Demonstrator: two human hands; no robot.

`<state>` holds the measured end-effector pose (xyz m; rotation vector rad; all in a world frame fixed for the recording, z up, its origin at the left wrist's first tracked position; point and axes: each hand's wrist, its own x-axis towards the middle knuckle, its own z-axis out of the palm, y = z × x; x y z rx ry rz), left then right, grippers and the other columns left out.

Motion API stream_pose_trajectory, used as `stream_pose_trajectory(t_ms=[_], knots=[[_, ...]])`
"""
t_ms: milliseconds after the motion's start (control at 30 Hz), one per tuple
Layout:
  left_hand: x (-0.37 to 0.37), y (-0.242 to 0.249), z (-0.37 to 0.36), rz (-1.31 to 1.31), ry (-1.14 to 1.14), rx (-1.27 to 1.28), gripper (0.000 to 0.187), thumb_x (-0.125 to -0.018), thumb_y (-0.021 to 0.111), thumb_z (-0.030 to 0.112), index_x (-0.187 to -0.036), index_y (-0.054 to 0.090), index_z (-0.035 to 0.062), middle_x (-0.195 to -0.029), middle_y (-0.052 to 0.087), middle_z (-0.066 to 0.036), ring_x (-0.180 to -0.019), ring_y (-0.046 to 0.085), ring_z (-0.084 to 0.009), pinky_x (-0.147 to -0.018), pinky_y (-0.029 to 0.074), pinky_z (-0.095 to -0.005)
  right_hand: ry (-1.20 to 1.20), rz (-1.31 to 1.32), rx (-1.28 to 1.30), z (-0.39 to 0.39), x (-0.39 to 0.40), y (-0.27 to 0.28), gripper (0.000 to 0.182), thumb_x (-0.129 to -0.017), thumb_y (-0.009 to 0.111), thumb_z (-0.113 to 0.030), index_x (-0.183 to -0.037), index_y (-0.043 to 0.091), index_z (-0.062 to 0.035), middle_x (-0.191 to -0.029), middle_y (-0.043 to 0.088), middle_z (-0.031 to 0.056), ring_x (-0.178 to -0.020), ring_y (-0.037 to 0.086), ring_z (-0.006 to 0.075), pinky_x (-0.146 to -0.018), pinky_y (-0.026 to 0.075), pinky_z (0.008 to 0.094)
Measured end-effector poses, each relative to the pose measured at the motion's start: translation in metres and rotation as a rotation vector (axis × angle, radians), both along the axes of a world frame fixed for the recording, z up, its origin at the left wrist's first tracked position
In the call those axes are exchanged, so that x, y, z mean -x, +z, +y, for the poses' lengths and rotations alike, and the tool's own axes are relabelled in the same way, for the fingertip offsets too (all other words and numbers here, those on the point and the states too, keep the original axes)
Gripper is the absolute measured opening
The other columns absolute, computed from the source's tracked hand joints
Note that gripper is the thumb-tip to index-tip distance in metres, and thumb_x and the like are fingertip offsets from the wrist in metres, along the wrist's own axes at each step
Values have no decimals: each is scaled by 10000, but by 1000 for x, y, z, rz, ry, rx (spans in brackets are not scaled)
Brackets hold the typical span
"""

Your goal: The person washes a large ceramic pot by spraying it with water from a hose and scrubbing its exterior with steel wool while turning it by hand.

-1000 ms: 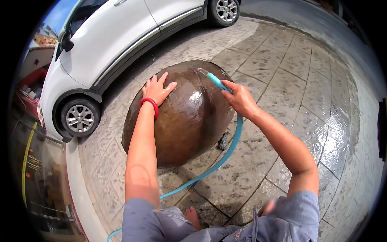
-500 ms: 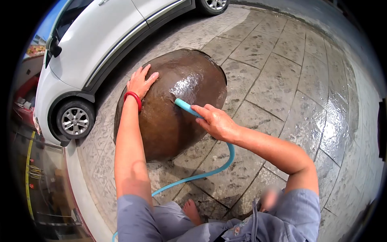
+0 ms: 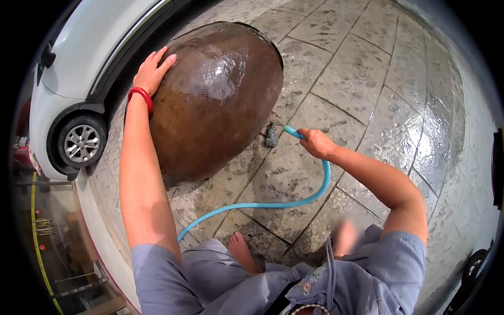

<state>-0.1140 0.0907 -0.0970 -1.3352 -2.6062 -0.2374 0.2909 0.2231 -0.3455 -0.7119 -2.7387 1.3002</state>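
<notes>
A large, rounded brown vessel-like object (image 3: pixel 210 105), wet and glossy, sits on the paving with a dark edge at its upper right. My left hand (image 3: pixel 151 71), a red bangle at its wrist, rests with fingers stretched out on the object's upper left side. Wrapped round a light blue hose (image 3: pixel 283 205) close to its end, my right hand (image 3: pixel 316 143) is off to the right of the brown object. Just left of the hose mouth, a dark grey scouring pad (image 3: pixel 271 135) lies on the ground by the object's lower right side.
A white car (image 3: pixel 94 50) stands close along the left, its wheel (image 3: pixel 82 143) near the brown object. Wet stone paving (image 3: pixel 357 79) stretches to the right. My bare feet (image 3: pixel 244 251) are below the hose loop. Behind a low ledge at lower left are shelves with a yellow strip (image 3: pixel 35 226).
My right hand has drawn the hose end off the brown object, rightward over the paving. My left hand stays on the object, nearer its left edge. The scouring pad has come into sight.
</notes>
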Motion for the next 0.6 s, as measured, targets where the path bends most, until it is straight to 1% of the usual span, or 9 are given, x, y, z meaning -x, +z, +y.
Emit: stream_pose_trajectory(t_ms=[33,100,200,333,400,533,600], knots=[[0,0,0,4,-3,0,699,-814,447,685,-1355,471,243,-1440,377,-147,-1331,356,-281,-1065,289,-410,6,-4,4,-1,1,-9,289,-835,524,-137,-1105,579,-49,-904,634,235,-898,604,391,-795,468,463],[0,-1,0,1,-11,-2,697,-815,447,683,-1353,473,241,-1438,379,-146,-1328,360,-281,-1064,291,-410,70,-146,-1,-5,4,-22,255,-823,513,-140,-1047,604,-58,-922,637,228,-927,601,385,-812,469,455],[0,-1,1,2,-23,-10,694,-816,447,680,-1351,476,238,-1436,382,-144,-1325,365,-277,-1061,296,-408,90,-166,-6,-9,7,-36,231,-820,506,-133,-1008,611,-50,-916,638,226,-929,601,386,-822,469,453],[-3,1,1,-1,-18,-16,697,-818,448,675,-1350,477,227,-1432,390,-140,-1323,369,-269,-1057,301,-391,68,-140,6,-10,9,-44,251,-819,509,-134,-1029,618,-50,-932,639,229,-937,601,386,-827,469,451],[-3,2,0,-11,-25,-15,700,-819,448,672,-1351,476,219,-1429,393,-139,-1322,370,-268,-1057,300,-384,39,-53,11,-10,11,-42,286,-821,508,-133,-1074,615,-54,-960,637,231,-944,599,385,-832,469,447],[-4,2,0,-18,-27,-17,707,-823,445,668,-1354,473,201,-1424,401,-133,-1320,372,-267,-1060,295,-373,46,-60,39,-8,15,-34,312,-824,510,-134,-1109,608,-57,-977,634,236,-950,596,387,-838,469,443],[-3,3,0,-23,-31,-18,709,-823,444,670,-1354,471,201,-1425,400,-134,-1320,371,-266,-1060,295,-373,47,-129,59,-8,18,-35,300,-830,507,-140,-1100,606,-53,-969,633,236,-949,594,391,-839,468,442]])
